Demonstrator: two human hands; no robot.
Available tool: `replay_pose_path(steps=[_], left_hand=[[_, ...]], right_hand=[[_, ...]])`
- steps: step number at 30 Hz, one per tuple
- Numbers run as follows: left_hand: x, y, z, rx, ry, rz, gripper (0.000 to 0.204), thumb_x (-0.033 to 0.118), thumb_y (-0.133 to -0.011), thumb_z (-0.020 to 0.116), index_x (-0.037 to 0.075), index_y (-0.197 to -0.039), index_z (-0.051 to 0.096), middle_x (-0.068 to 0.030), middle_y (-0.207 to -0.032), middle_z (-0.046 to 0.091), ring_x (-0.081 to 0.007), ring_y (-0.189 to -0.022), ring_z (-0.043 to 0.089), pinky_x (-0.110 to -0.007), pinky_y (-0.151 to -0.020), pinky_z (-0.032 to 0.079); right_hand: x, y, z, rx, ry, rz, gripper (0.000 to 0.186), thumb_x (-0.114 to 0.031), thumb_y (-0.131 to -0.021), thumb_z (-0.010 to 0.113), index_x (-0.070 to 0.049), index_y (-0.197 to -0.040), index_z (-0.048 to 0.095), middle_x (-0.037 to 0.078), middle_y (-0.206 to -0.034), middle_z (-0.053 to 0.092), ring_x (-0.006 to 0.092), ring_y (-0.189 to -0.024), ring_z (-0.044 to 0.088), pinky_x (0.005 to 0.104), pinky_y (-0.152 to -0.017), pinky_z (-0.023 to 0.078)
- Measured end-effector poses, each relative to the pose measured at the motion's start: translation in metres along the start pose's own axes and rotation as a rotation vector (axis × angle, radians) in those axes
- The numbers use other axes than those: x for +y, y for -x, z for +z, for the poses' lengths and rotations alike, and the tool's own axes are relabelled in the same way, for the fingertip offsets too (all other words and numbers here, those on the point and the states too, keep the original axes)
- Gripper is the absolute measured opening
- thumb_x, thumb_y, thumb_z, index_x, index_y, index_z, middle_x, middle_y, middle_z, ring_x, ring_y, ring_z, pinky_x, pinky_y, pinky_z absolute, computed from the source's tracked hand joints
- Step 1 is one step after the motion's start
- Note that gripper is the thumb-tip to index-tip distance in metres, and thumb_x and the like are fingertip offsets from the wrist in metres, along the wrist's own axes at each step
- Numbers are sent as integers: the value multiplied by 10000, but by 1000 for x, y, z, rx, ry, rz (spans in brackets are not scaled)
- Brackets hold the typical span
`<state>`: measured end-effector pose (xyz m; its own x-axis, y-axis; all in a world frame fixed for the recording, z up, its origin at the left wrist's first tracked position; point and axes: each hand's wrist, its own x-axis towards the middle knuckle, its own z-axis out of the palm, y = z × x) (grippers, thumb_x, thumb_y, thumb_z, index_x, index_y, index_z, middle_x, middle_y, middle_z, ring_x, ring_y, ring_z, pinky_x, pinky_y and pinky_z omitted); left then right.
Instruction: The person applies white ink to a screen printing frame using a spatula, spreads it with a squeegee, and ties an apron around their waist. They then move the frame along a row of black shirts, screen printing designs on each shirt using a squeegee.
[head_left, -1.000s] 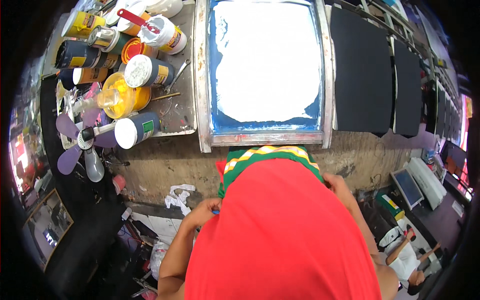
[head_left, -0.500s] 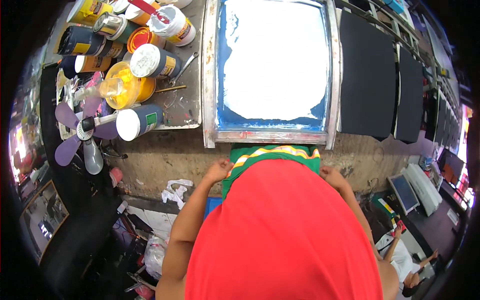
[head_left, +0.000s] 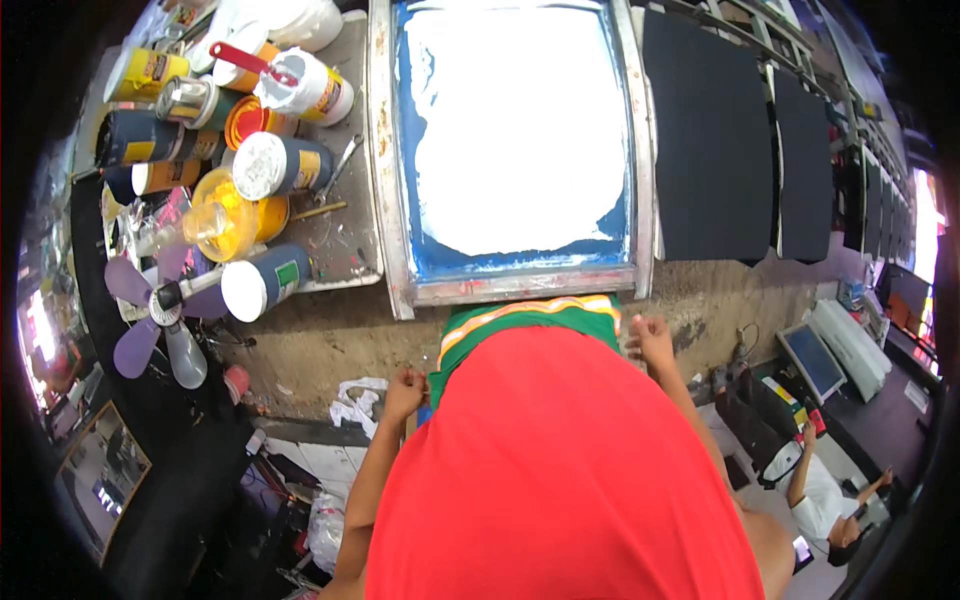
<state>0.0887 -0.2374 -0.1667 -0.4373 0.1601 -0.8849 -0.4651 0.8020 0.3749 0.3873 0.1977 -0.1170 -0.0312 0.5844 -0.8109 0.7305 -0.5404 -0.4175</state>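
My left hand (head_left: pixel 405 393) is low beside the green garment (head_left: pixel 530 312) with white and orange trim that shows beyond my red shirt (head_left: pixel 550 460). Its fingers are curled in, and nothing shows in them. On the garment's other side my right hand (head_left: pixel 652 341) is raised, fingers loosely bent and a little apart, with no object visible in it. Beyond both hands lies a metal-framed printing screen (head_left: pixel 520 290), its mesh blue around a large patch of white ink (head_left: pixel 515 130). Neither hand touches the frame.
Paint tubs (head_left: pixel 280 165) crowd the table at left, with a red-handled scraper (head_left: pixel 240 57) on one and a wrench (head_left: pixel 345 160) nearby. A purple-bladed fan (head_left: pixel 165 305) stands in front. Black panels (head_left: pixel 710 140) line the right. Another person (head_left: pixel 825 500) is at lower right.
Both hands have moved away from the green garment's sides, the left one lower and outward. My view has shifted, so the screen and tubs sit farther left. The other person's arm has moved slightly.
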Motion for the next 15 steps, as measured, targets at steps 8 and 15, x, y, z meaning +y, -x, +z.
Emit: replay_pose_path(steps=[8,15], left_hand=[[96,3,-43,-580,-881,417,210,241,-1003,615,49,-1028,696,-69,-806,717,-147,-798,675,-342,-689,535],[248,57,-34,-448,-53,515,134,147,-987,646,14,-990,660,-15,-825,678,-114,-779,632,-303,-709,521]], right_hand=[[-33,-12,-20,-402,960,-327,375,-385,-981,667,-32,-1105,700,80,-872,721,158,-706,666,344,-615,541],[-197,30,-11,-641,339,-527,329,-257,-934,707,-27,-1169,706,85,-998,734,150,-936,683,355,-782,556]])
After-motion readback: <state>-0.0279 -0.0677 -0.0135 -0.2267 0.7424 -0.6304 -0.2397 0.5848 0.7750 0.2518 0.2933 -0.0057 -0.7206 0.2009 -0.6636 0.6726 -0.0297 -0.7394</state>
